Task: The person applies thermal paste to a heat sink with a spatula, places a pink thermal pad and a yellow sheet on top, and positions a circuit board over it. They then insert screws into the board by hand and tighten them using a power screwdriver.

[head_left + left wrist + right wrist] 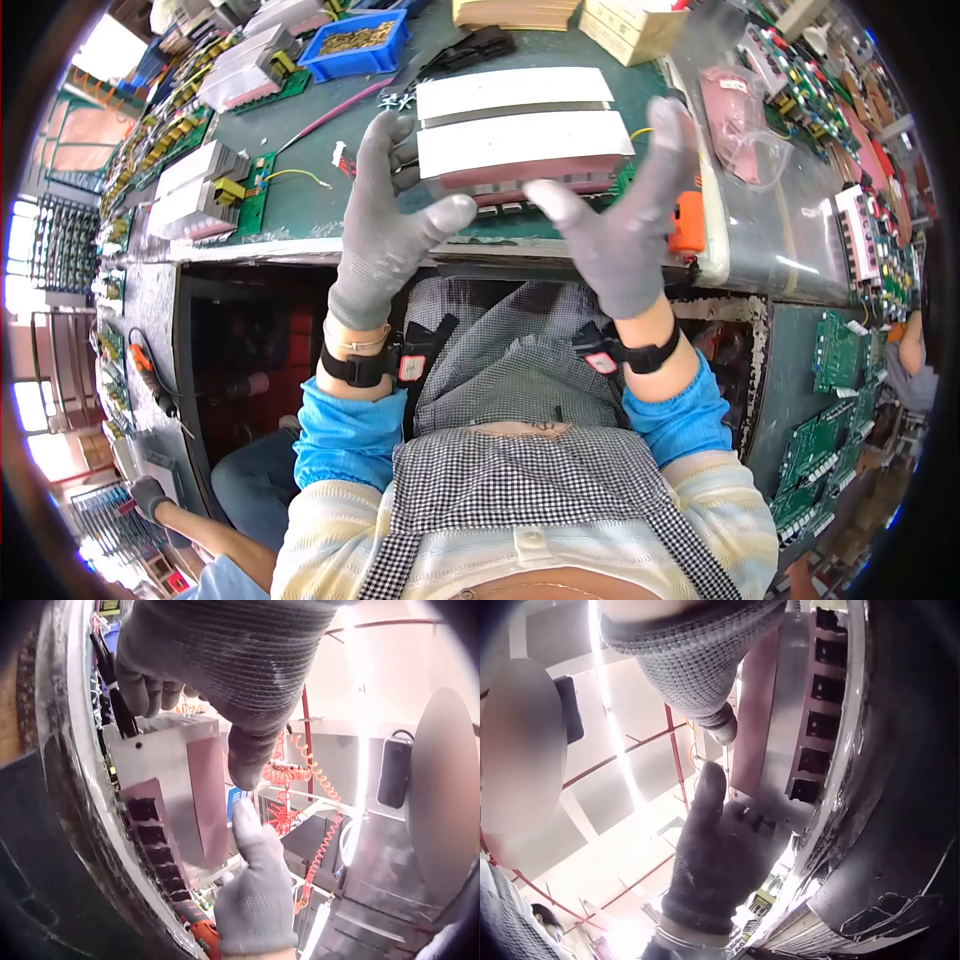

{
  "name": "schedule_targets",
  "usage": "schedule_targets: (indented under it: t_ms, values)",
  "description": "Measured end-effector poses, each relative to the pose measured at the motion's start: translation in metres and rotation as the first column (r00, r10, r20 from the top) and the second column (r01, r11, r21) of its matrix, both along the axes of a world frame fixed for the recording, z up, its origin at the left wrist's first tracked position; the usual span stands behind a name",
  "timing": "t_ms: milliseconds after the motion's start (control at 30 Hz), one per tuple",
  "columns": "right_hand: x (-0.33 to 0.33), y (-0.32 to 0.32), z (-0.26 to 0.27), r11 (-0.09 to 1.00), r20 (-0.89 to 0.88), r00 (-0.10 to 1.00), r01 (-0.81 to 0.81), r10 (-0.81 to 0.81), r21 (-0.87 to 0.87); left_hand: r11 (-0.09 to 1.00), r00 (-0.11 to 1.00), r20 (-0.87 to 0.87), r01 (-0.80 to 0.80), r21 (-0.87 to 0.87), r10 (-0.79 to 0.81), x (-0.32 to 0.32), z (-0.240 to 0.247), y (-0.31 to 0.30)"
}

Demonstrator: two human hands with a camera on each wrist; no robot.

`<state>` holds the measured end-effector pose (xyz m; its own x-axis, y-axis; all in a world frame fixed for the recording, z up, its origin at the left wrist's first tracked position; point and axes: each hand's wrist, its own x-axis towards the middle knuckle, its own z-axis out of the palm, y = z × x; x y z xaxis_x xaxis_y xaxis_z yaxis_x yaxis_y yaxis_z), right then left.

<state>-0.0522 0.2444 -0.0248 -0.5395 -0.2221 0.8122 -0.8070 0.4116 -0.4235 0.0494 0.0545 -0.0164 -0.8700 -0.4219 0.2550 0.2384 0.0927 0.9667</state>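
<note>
We are holding the heatsink module (520,150) over the bench (300,205) edge, left hand (385,215) and right hand (625,225) curling round its ends, thumbs spread; an orange tool (687,222) is lying just beside our right hand.

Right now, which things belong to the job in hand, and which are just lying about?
In hand:
- metal-cased unit, held at its ends by the left hand and right hand

Lying about:
- blue bin
- orange tool
- cardboard boxes
- similar units
- green circuit boards
- pink bag
</note>
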Motion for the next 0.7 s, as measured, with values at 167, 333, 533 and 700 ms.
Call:
schedule_targets:
  t_ms: [167, 333, 533, 700]
  values:
    - [-0.003, -0.030, -0.003, 0.971, -0.139, 0.979, 0.172, -0.150, 0.166, 0.862, 0.966, 0.037, -0.212, -0.460, 0.257, -0.007, -0.003, 0.008]
    - [-0.021, 0.004, -0.013, 0.981, -0.090, 0.981, 0.177, -0.170, 0.080, 0.991, 0.991, 0.055, -0.114, -0.068, 0.118, -0.007, -0.006, 0.001]
    - [-0.014, 0.049, 0.008, 0.976, 0.025, 0.984, 0.169, -0.174, 0.139, 1.000, 1.000, -0.008, -0.022, -0.003, 0.022, 0.003, -0.011, -0.003]
    - [-0.048, 0.116, 0.069, 0.973, 0.046, 0.988, 0.138, -0.149, 0.187, 0.996, 0.995, -0.047, 0.092, -0.001, -0.092, 0.017, -0.026, -0.022]
